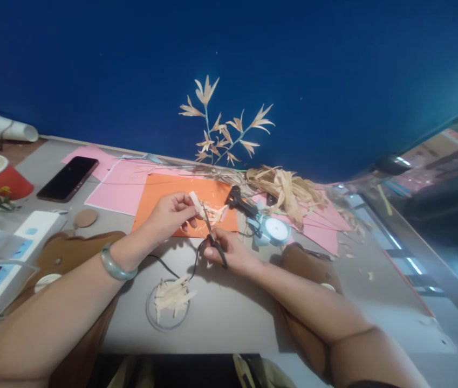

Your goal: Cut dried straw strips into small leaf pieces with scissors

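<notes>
Scissors (pixel 212 237) sit gripped in the right hand (pixel 234 253) at the centre of the head view, and I see the left hand (pixel 174 213) pinching a pale strip (pixel 195 201) by the blades (pixel 207 217), over an orange sheet (pixel 156 200). A round dish (pixel 148 310) of pale pieces (pixel 173 297) sits lower centre.

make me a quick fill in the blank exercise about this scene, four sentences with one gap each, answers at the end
1. The right hand holds a pair of ____.
2. The bangle is worn on the person's ____ wrist.
3. The sheet under the left hand, scattered with pale scraps, is ____ in colour.
4. The cup near the phone is ____ on the outside, with yellow lettering.

Missing words: scissors; left; orange; red.
</notes>
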Demonstrator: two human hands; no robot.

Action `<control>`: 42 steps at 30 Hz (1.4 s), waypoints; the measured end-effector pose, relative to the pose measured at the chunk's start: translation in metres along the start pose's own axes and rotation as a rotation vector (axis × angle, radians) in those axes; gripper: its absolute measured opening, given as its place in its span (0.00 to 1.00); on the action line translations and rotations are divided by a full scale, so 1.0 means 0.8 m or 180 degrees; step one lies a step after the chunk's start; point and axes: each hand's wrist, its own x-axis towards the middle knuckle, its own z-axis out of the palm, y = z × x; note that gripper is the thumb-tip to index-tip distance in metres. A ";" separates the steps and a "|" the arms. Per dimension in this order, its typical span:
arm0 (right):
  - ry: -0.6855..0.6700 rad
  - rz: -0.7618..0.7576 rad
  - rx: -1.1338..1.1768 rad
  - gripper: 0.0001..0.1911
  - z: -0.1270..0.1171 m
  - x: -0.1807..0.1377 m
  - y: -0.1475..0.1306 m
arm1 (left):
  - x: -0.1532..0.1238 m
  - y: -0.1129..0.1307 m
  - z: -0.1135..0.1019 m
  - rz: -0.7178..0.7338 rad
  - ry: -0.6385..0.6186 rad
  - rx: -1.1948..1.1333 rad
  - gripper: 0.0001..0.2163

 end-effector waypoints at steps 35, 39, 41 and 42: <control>0.0170 0.0148 -0.0103 0.27 0.002 0.001 0.003 | 0.002 -0.007 0.002 -0.0128 0.0117 -0.0187 0.08; 0.0175 0.0124 -0.0096 0.27 0.001 0.002 0.006 | 0.001 -0.005 0.003 -0.0147 0.0114 -0.0227 0.08; 0.0170 0.0136 -0.0100 0.27 0.001 0.002 0.006 | 0.000 -0.005 0.003 -0.0170 0.0117 -0.0255 0.09; 0.0163 0.0137 -0.0109 0.27 0.001 0.002 0.006 | 0.000 -0.004 0.003 -0.0187 0.0121 -0.0274 0.09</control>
